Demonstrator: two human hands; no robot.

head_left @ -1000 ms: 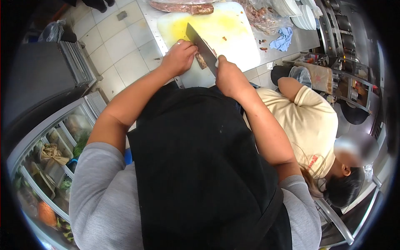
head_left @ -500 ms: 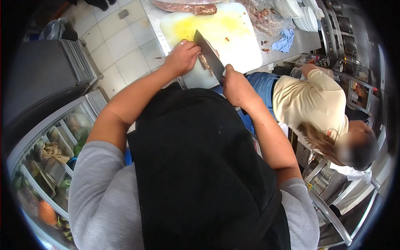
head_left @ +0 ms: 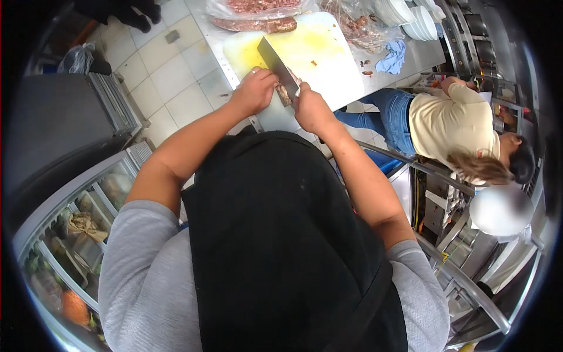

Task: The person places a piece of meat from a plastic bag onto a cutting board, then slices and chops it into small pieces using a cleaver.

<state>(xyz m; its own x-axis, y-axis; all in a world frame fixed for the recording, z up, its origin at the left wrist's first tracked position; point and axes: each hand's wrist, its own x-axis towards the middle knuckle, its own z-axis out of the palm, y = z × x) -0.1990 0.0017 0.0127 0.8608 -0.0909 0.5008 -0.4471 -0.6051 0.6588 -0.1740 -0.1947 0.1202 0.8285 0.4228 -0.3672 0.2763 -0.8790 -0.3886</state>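
My right hand (head_left: pixel 315 110) is closed round the handle of a broad-bladed cleaver (head_left: pixel 274 61). The blade points away from me and to the left, over a white cutting board (head_left: pixel 337 76) with yellow stains. Just left of the blade, my left hand (head_left: pixel 256 91) has its fingers bent and closed at a narrow piece of brownish meat (head_left: pixel 284 95), which lies on the board. The fingertips partly hide the meat. Some thin meat shows along the blade's right side, mostly hidden by it. A small scrap (head_left: pixel 314 62) lies farther right on the board.
Behind the board lie a long piece of meat (head_left: pixel 258 24) and a plastic bag of meat (head_left: pixel 264 6). Another meat bag (head_left: pixel 358 32), a blue cloth (head_left: pixel 392 57) and stacked white plates (head_left: pixel 419 24) sit to the right. A co-worker (head_left: pixel 448 123) stands at right; a glass-topped fridge (head_left: pixel 76 229) is left.
My right hand and the cleaver have shifted left and a little away from me. My left hand stays at the meat. The co-worker has moved to the right; the view has shifted slightly.
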